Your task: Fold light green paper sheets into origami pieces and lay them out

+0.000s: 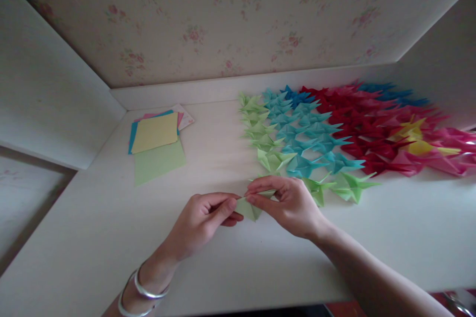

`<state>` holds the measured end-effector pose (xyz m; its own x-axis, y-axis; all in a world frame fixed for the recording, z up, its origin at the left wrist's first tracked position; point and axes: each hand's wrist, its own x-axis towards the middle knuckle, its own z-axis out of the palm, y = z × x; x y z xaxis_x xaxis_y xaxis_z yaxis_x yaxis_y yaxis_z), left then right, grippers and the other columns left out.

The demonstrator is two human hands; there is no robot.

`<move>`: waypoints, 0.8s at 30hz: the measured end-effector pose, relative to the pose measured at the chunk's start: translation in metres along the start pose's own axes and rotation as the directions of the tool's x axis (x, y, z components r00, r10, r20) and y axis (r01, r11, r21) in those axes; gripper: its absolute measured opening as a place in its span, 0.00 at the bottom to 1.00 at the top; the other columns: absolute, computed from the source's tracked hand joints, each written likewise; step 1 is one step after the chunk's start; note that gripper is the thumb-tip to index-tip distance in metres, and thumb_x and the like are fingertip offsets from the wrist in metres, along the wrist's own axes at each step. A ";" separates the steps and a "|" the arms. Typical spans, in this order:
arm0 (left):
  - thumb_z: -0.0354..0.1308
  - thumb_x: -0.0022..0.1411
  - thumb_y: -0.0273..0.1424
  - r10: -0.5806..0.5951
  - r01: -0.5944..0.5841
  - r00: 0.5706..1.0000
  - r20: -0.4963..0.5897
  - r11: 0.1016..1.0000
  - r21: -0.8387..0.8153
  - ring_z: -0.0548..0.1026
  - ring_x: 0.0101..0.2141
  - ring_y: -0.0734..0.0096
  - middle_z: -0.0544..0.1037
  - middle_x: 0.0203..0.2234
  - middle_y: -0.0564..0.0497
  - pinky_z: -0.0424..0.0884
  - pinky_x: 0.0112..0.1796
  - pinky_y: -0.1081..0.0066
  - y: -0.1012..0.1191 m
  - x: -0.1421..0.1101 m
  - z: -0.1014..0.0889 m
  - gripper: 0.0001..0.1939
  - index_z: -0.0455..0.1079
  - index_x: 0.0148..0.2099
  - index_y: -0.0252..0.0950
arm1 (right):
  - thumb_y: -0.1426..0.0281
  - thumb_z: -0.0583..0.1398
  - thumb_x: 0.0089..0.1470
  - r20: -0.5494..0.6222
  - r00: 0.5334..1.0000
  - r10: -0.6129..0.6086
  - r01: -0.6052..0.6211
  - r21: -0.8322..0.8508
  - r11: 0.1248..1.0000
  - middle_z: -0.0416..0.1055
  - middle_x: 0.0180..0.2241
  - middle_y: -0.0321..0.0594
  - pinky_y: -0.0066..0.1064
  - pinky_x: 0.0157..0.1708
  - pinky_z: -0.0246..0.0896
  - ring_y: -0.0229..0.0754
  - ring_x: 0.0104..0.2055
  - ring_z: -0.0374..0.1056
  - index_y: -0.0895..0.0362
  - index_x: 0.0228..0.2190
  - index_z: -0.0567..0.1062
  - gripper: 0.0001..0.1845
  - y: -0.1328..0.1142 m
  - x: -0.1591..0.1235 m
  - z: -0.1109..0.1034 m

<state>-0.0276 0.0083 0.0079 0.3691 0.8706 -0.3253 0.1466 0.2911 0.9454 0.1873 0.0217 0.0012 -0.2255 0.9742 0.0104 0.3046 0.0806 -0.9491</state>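
A partly folded piece of pale green origami paper is held between both hands above the white desk. My left hand pinches its left side with thumb and fingers; two silver bangles circle that wrist. My right hand grips the upper right part, thumb and fingertips closed on it, hiding some of the folds. Just beyond the right hand lie light green folded paper cranes, and past them rows of turquoise cranes.
Red and pink cranes fill the right side, with yellow cranes among them and blue ones behind. At the left lies a stack of square paper sheets with a green sheet sticking out. Floral wallpaper backs the desk.
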 end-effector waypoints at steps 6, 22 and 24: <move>0.60 0.66 0.39 0.027 -0.025 0.999 -0.024 0.995 0.096 0.84 0.33 0.62 0.84 0.31 0.47 0.79 0.33 0.70 0.003 -0.001 0.003 0.14 0.80 0.41 0.34 | 0.66 0.66 0.54 0.017 1.000 -0.017 0.018 -0.028 0.999 0.83 0.32 0.39 0.29 0.34 0.73 0.44 0.34 0.79 0.54 0.33 0.83 0.06 -0.003 -0.001 0.003; 0.56 0.67 0.40 0.136 -0.082 0.983 -0.124 0.927 0.365 0.74 0.20 0.72 0.75 0.18 0.52 0.68 0.23 0.77 0.003 -0.002 0.005 0.16 0.76 0.34 0.34 | 0.62 0.65 0.55 0.115 0.986 0.120 -0.135 0.139 0.981 0.83 0.34 0.41 0.29 0.31 0.69 0.43 0.34 0.77 0.57 0.37 0.82 0.12 0.001 0.003 0.003; 0.56 0.67 0.39 0.133 -0.082 0.984 -0.120 0.931 0.357 0.74 0.20 0.72 0.74 0.18 0.53 0.68 0.22 0.77 0.003 -0.001 0.005 0.15 0.76 0.36 0.34 | 0.63 0.65 0.55 0.094 0.989 0.118 -0.130 0.122 0.984 0.82 0.32 0.41 0.29 0.29 0.68 0.43 0.32 0.76 0.57 0.36 0.82 0.11 0.002 0.004 0.002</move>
<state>-0.0232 0.0061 0.0113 0.2724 0.9428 -0.1922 0.4338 0.0579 0.8991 0.1849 0.0249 -0.0012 -0.2737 0.9527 -0.1318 0.2161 -0.0726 -0.9737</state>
